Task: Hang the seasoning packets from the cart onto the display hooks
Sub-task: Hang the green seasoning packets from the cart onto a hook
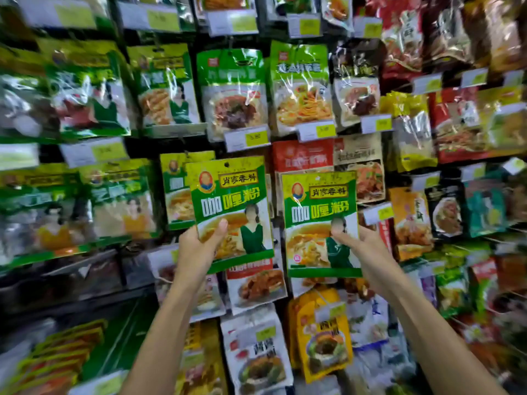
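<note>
Packets: we pinch one per hand at lower edge, frame centre. Left hand (199,249) grips left packet (231,206); right hand (362,246) grips right packet (320,220). We judge them light, floppy, slick; hang hole at top.

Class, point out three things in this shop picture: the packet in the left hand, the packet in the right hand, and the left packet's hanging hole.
Left packet (229,195), head view: green title panel.
Right packet (320,212), head view: green title panel.
Hanging hole (227,164), head view: hole's centre.
</note>
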A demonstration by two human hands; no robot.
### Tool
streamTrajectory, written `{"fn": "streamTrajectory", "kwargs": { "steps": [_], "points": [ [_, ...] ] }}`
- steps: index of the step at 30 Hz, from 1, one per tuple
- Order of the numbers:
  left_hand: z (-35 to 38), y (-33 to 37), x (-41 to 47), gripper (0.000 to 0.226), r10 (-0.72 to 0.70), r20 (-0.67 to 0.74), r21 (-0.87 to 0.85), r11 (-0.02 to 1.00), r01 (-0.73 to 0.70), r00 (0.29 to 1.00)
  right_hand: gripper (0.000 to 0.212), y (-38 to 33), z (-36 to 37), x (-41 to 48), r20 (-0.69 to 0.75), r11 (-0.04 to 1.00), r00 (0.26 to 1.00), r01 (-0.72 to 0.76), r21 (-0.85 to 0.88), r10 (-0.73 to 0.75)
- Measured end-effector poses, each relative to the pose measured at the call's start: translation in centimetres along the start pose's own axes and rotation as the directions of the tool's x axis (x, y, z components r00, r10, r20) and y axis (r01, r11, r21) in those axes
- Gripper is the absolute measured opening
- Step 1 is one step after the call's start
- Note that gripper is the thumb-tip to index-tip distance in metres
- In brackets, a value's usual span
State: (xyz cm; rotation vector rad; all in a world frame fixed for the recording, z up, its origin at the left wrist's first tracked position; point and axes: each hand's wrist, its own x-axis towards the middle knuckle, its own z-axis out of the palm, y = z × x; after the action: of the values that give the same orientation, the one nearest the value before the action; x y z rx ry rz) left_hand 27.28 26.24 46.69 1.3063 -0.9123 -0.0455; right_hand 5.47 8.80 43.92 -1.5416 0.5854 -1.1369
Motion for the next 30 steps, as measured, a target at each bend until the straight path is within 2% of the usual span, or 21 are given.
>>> {"fn": "streamTrajectory", "kwargs": {
  "steps": [2,5,8,11,12,13,18,19,21,23,28,30],
  "points": [
    [-3.3,1.2,1.1,0.037,0.044,-0.064,0.015,0.999,-0.043,0.997,0.053,-1.5,4.2,1.2,0.100,0.998,0.995,0.009,0.064,-0.016],
    [-7.6,2.1,2.7,0.043,0.056,-0.131,0.000,0.998,-0.056,0.990,0.050,-2.7,9.8,2.7,0.191,0.991,0.981,-0.011,0.132,-0.015],
    [-11.3,2.4,4.2,0.035,0.083,-0.197,0.017,0.997,-0.081,0.977,0.053,-3.9,14.4,3.8,0.255,0.987,0.964,0.032,0.160,-0.073],
    [-14.1,2.6,5.3,0.019,0.095,-0.260,0.051,0.995,-0.084,0.961,0.034,-5.2,18.0,4.5,0.308,0.986,0.948,0.035,0.161,-0.084],
    [-14.8,2.6,5.7,0.020,0.090,-0.275,0.065,0.995,-0.075,0.957,0.053,-5.2,19.1,5.1,0.294,0.987,0.953,0.032,0.155,-0.077],
    [-15.4,2.6,6.0,0.024,0.087,-0.286,0.072,0.995,-0.069,0.954,0.038,-5.4,19.9,5.5,0.293,0.991,0.953,0.036,0.129,-0.073],
    [-17.2,2.6,7.4,0.041,0.081,-0.278,0.055,0.996,-0.069,0.957,0.021,-6.3,22.9,6.8,0.282,0.992,0.955,0.062,0.111,-0.091],
    [-17.4,2.6,7.6,0.040,0.081,-0.272,0.054,0.996,-0.069,0.959,0.024,-6.5,23.3,6.9,0.276,0.991,0.956,0.066,0.118,-0.096],
    [-17.5,2.7,8.0,0.036,0.094,-0.274,0.063,0.995,-0.079,0.957,0.047,-6.6,23.8,7.4,0.240,0.986,0.967,0.049,0.159,-0.086],
    [-17.3,2.8,8.4,0.029,0.109,-0.274,0.075,0.993,-0.092,0.956,0.057,-6.3,24.1,8.0,0.234,0.984,0.971,0.011,0.176,-0.052],
    [-17.0,2.6,9.2,0.023,0.109,-0.287,0.070,0.993,-0.092,0.952,0.047,-5.8,24.8,8.6,0.251,0.987,0.968,-0.015,0.162,-0.026],
    [-16.8,2.5,9.4,0.028,0.128,-0.291,0.076,0.991,-0.110,0.948,0.054,-6.0,24.9,8.7,0.248,0.991,0.969,-0.011,0.136,-0.023]
  ]
}}
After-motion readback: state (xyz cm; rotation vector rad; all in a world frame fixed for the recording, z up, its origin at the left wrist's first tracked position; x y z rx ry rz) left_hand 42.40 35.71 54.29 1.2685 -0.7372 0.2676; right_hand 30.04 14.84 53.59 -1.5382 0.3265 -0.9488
